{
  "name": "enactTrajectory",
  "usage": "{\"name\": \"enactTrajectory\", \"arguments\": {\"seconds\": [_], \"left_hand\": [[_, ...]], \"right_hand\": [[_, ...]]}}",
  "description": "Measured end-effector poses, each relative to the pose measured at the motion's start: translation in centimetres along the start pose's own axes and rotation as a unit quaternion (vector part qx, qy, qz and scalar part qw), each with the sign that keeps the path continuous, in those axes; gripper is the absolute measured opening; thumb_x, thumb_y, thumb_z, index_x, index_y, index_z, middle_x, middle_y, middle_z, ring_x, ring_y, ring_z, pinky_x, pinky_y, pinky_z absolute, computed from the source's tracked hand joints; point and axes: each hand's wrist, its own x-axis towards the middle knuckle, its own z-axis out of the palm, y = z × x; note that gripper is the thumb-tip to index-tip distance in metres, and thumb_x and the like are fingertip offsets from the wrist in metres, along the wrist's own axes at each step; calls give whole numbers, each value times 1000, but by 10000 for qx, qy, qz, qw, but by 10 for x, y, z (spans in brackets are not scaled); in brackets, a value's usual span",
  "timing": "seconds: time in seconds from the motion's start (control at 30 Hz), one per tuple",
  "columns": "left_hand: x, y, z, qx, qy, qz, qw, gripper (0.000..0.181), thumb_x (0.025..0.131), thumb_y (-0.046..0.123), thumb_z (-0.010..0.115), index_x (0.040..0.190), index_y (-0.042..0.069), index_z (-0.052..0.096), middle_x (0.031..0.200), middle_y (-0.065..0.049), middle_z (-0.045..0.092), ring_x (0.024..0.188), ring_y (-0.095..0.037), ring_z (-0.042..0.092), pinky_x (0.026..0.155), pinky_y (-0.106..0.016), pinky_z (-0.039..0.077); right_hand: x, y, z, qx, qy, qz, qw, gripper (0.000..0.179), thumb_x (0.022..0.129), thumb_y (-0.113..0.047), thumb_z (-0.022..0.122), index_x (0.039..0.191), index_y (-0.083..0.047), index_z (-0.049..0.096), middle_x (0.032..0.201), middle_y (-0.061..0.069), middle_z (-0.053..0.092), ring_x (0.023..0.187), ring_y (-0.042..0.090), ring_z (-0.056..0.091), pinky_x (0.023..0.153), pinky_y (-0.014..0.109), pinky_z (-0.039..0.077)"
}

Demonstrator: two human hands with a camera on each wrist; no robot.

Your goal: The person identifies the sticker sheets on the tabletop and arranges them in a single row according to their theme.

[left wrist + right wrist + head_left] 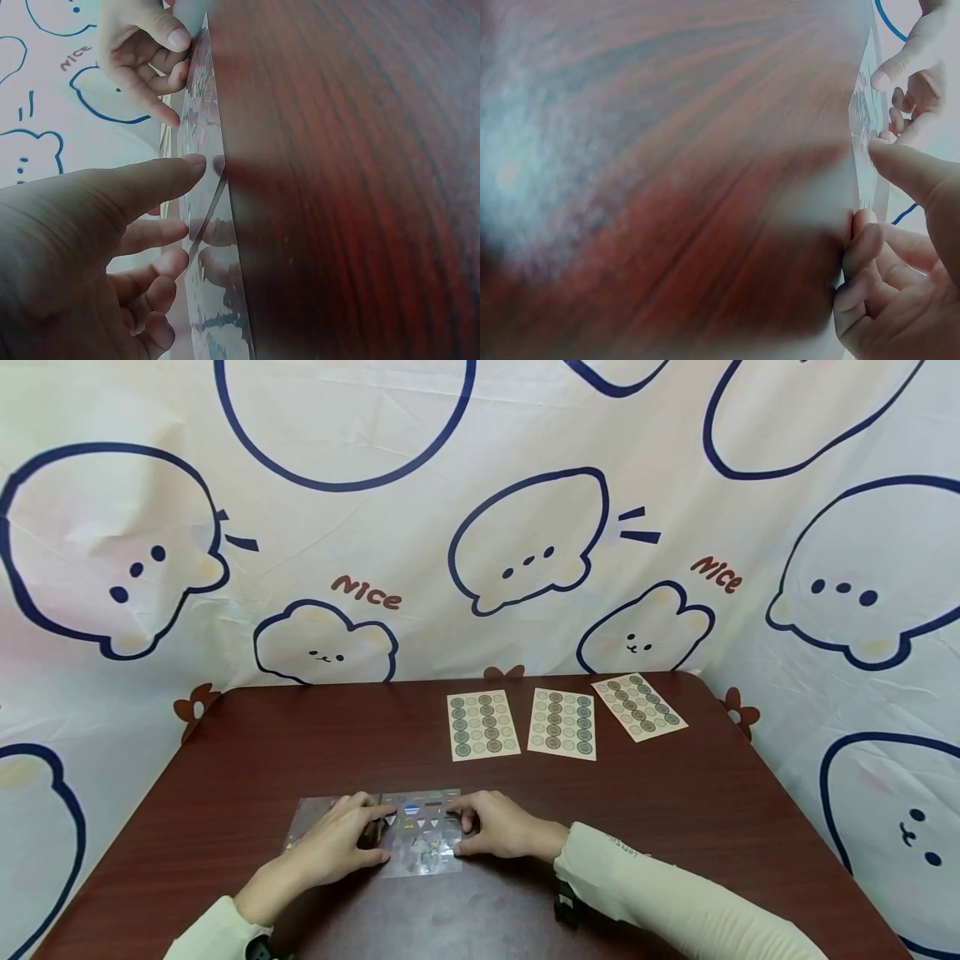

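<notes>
A clear, glossy plastic sheet with small colored stickers or printed shapes (408,862) lies flat near the front of the table. A seam or overlapping edge runs across it beside the left fingers. My left hand (330,843) rests over its left part, thumb and fingers spread, the tips touching the plastic. At the right edge, my right hand (504,828) presses with its index finger and thumb apart, while its other fingers bend under the palm. The right wrist view shows that thumb (900,161) on the sheet's surface. Part of the plastic is hidden beneath the left hand.
Three cream cards with rows of round patterns lie toward the back: a left card (483,727), a middle card (562,725) and a tilted right card (640,707). The brown wooden table (247,735) meets a cartoon-printed cloth (420,543) behind it.
</notes>
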Motion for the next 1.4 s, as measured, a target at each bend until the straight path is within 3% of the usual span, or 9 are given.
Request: {"name": "enactTrajectory", "arguments": {"seconds": [0.23, 0.4, 0.67, 0.87, 1.13, 1.4], "left_hand": [[1, -2, -6, -84, 249, 308, 9992, 51, 84, 27, 83, 130, 11, 68, 108, 1, 59, 91, -13, 42, 73, -28, 36], [3, 0, -9, -243, 348, 320, 9986, 45, 88, 26, 79, 130, 13, 68, 105, 2, 59, 92, -14, 43, 71, -27, 36], [15, 6, -13, -343, 687, 412, 9962, 40, 90, 21, 76, 128, 10, 68, 108, -3, 63, 102, -21, 55, 79, -38, 49], [24, 10, -19, -450, 714, 374, 9957, 39, 91, 21, 75, 128, 9, 68, 108, -5, 63, 103, -24, 57, 79, -39, 49], [37, 14, -24, -492, 642, 430, 9958, 38, 93, 22, 72, 129, 9, 67, 112, -8, 64, 106, -27, 57, 77, -37, 48], [52, 18, -25, -524, 567, 468, 9959, 37, 95, 21, 69, 130, 9, 67, 114, -11, 64, 110, -30, 57, 83, -43, 50]], "right_hand": [[1, 7, -5, 386, 110, -286, 9988, 44, 83, -12, 80, 124, 0, 68, 81, 1, 64, 65, -2, 49, 67, 16, 45], [3, 8, -12, 452, 230, -295, 9983, 42, 88, -13, 77, 125, 2, 66, 81, -2, 63, 61, -1, 50, 63, 16, 45], [8, 8, -30, 405, 371, -254, 9982, 39, 92, -16, 74, 126, 0, 65, 80, -3, 63, 59, 3, 53, 62, 18, 47], [8, 12, -44, 372, 444, -154, 9982, 38, 95, -16, 71, 128, 1, 64, 79, -3, 62, 56, 5, 55, 68, 22, 49], [10, 20, -56, 189, 657, -141, 9976, 37, 95, -19, 70, 125, 2, 66, 81, -1, 64, 68, 7, 56, 72, 23, 47], [11, 29, -63, 240, 787, -85, 9966, 39, 94, -18, 71, 126, 4, 65, 83, 2, 64, 58, 5, 51, 64, 21, 46]]}}
